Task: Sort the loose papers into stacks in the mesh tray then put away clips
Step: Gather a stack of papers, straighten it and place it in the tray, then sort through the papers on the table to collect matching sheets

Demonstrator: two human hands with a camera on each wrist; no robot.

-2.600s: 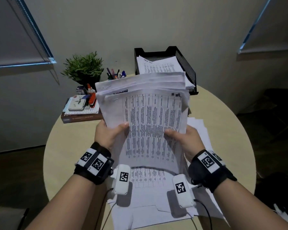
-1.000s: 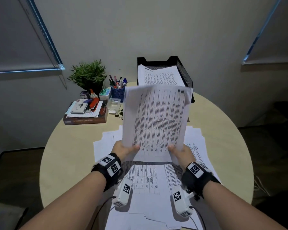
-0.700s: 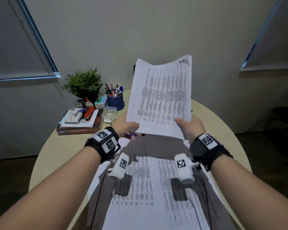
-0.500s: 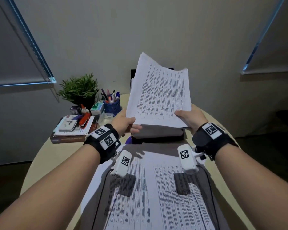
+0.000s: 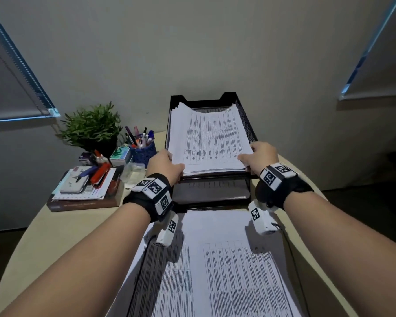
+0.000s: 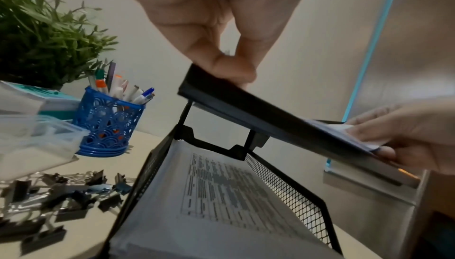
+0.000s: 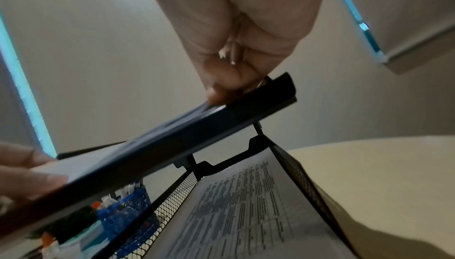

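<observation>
Gripping the near corners of a paper stack (image 5: pixel 209 140), the left hand (image 5: pixel 164 165) and right hand (image 5: pixel 260 156) each pinched it, thumb on top, fingers curled beneath, over the mesh tray's (image 5: pixel 246 124) upper tier; binder clips (image 6: pixel 61 195) lay on the bench left of the left hand.

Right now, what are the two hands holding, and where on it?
Both hold the paper stack over the tray's top tier: left hand pinches its near-left corner, right hand its near-right corner.

Binder clips (image 6: pixel 56 201) blurred, cut off left
</observation>
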